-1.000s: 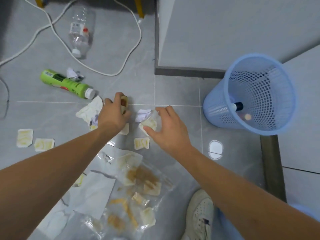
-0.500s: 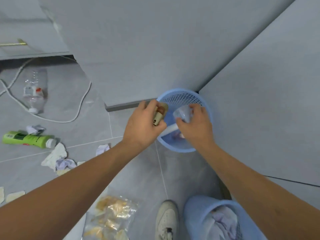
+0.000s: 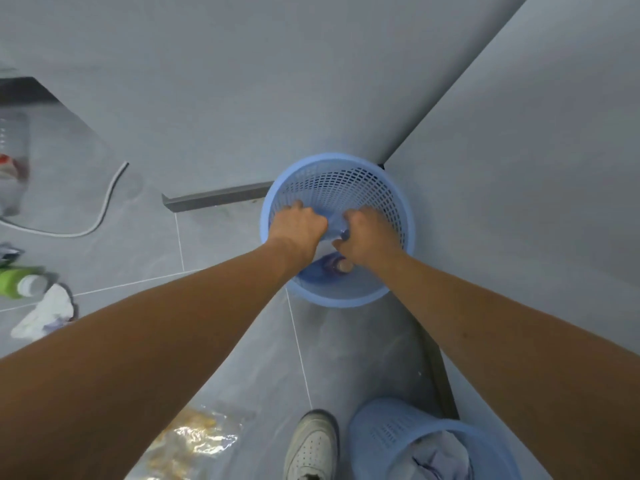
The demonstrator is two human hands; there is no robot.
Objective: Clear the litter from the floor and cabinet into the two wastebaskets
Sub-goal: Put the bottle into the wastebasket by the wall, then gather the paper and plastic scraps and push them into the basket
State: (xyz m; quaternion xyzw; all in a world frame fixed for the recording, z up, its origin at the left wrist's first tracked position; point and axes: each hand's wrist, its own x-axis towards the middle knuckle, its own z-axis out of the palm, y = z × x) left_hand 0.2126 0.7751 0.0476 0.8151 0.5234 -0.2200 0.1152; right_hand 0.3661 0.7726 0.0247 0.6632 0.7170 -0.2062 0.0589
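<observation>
— Litter is being dropped into the blue wastebasket (image 3: pixel 337 299) at centre frame; is that the step in hand?

— So it is judged. Both hands are lowered inside its rim. The left hand (image 3: pixel 298 225) is seen from the back with its fingers (image 3: pixel 313 218) curled downward, and whether the small brown item is held there cannot be told, since the palm is hidden. Something pale and clear is pinched by the right hand (image 3: pixel 367 237) at its fingertips, just beside the left hand. A few small items are already seen on the basket's floor.

— What is called for next?

— Release of whatever is held, it is supposed, and then a return to the floor at the left of the frame, where the green bottle (image 3: pixel 19 282), the crumpled tissue (image 3: pixel 43 315) and the clear bottle (image 3: pixel 12 161) are left lying. The plastic bag of wrappers (image 3: pixel 194 441) at lower centre is also uncollected. A second wastebasket (image 3: pixel 381 431), with crumpled paper in it, is seen at lower right beside the white shoe (image 3: pixel 311 445).

— What differs from half a second ago?

— The hands were held above the rim then, with the brown item plainly visible in the left; they have since been sunk deeper, and the basket is now viewed from nearer.
</observation>
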